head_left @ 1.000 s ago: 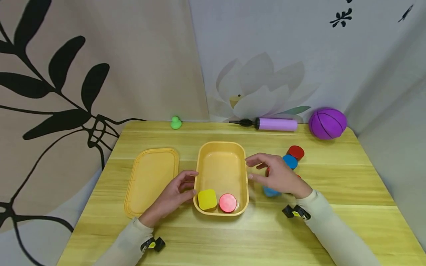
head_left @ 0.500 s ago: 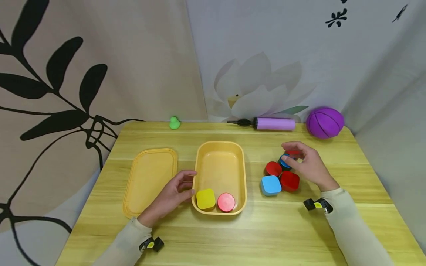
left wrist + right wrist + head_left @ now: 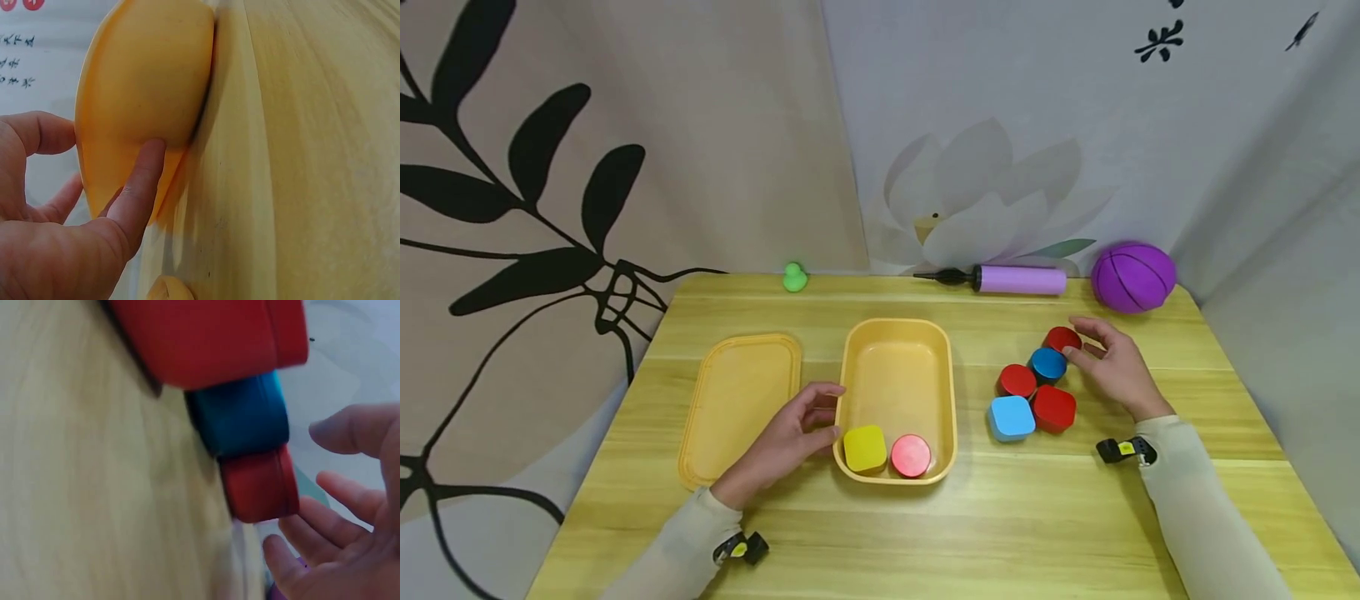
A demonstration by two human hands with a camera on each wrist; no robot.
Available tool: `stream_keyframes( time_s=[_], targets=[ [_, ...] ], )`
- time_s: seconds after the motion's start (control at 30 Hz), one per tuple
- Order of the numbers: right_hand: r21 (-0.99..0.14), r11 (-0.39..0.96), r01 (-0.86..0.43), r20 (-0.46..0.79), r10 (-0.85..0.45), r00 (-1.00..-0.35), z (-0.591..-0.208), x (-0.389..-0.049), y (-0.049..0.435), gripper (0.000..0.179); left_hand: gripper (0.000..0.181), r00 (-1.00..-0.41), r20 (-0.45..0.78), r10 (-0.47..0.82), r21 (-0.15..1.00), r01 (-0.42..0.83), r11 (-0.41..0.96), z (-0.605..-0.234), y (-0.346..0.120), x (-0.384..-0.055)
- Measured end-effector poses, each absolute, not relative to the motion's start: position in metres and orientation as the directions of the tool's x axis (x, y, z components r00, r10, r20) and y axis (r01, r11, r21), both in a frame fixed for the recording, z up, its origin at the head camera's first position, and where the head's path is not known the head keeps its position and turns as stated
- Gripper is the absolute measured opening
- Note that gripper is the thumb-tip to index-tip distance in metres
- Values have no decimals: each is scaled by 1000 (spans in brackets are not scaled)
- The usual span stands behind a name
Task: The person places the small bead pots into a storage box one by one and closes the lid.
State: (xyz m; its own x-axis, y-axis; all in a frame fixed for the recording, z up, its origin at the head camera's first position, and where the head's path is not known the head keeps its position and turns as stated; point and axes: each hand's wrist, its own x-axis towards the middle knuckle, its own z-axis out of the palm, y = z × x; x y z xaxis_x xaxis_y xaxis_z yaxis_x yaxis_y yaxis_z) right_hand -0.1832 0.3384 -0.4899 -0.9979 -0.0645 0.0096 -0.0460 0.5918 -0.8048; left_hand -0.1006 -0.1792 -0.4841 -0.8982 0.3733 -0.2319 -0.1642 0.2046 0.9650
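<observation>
My left hand [image 3: 782,446] rests its fingertips against the left side of a yellow-orange plastic box [image 3: 898,367]. In the left wrist view the thumb [image 3: 142,187] lies along the box's outer wall, with a fingertip right at the rim. Inside are a yellow square piece [image 3: 865,448] and a pink round piece [image 3: 911,456]. My right hand [image 3: 1116,367], fingers spread and relaxed, is beside a small red round box [image 3: 1062,339]. In the right wrist view its fingertips come close to that red box [image 3: 259,487], and nothing is held.
Grouped near the red round box are a blue round box [image 3: 1047,365], another red round one [image 3: 1017,381], a red square one [image 3: 1054,408] and a light-blue square one [image 3: 1011,418]. A yellow lid [image 3: 745,400] lies left. Behind are a green toy [image 3: 794,277], purple pump [image 3: 1021,280] and purple ball [image 3: 1133,277].
My right hand has moved from the yellow box's right side over to the cluster, then slightly further right by the far red round box. The left hand stays at the yellow box.
</observation>
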Motion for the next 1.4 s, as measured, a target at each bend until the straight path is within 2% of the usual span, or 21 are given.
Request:
stream_keyframes(
  time_s=[0.3, 0.67, 1.07, 1.4],
  targets=[
    [-803, 596, -23, -92, -162, -983, -496, -190, 342, 64, 56, -903, -232, 361, 965, -168, 201, -484, -178, -100],
    [-782, 623, -2, -107, -138, -985, -499, -189, 345, 68, 56, -899, -241, 365, 964, -179, 196, -485, -178, -99],
    [-787, 617, -31, -53, -117, -992, -475, -180, 340, 71, 55, -901, -235, 365, 965, -171, 198, -484, -179, -100],
    [-806, 563, -184, 94, -185, -978, -451, -170, 311, 65, 55, -902, -234, 362, 965, -169, 202, -484, -179, -100]
  ],
)
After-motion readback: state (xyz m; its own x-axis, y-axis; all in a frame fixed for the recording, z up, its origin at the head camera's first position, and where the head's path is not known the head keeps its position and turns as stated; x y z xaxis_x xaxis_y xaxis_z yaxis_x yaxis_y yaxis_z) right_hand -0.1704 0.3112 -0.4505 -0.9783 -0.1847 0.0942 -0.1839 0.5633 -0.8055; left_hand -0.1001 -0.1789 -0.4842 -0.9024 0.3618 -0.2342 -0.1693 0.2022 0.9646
